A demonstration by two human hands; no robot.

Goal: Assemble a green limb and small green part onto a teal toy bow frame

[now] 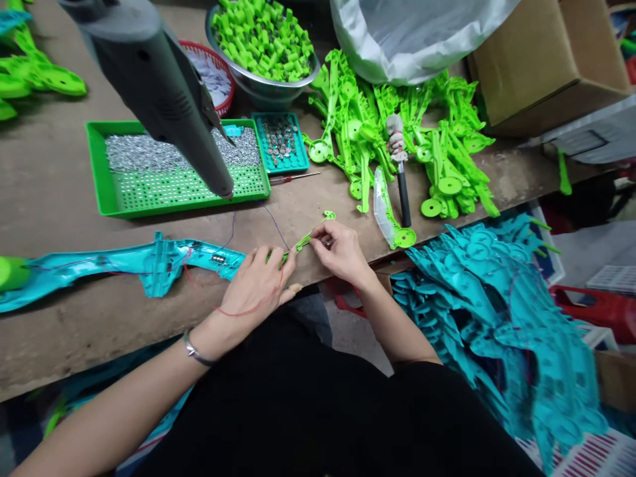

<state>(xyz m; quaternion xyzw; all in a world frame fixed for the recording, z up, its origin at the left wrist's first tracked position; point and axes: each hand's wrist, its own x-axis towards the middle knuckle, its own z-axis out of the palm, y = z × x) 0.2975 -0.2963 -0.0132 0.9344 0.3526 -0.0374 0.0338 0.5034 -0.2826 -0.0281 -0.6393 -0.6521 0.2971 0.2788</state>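
A long turquoise plastic half-shell (119,258) lies across the bench edge, with thin red and blue wires and a small metal spring-like part in it. Over its right end curls my left hand (261,281), fingers closed around the shell and a slim green plastic part (304,240). Red wire loops across the back of this hand, and one fingertip wears a tan cover. My right hand (342,252) pinches the green part from the other side. What sits under the left fingers is hidden.
A grey power screwdriver (163,93) hangs over a green tray (179,209) of screws. Behind are a turquoise tray (303,162), a metal bowl (258,89) and piled green parts (352,126). A black-handled tool (403,192) lies right; turquoise shells (497,311) are stacked below.
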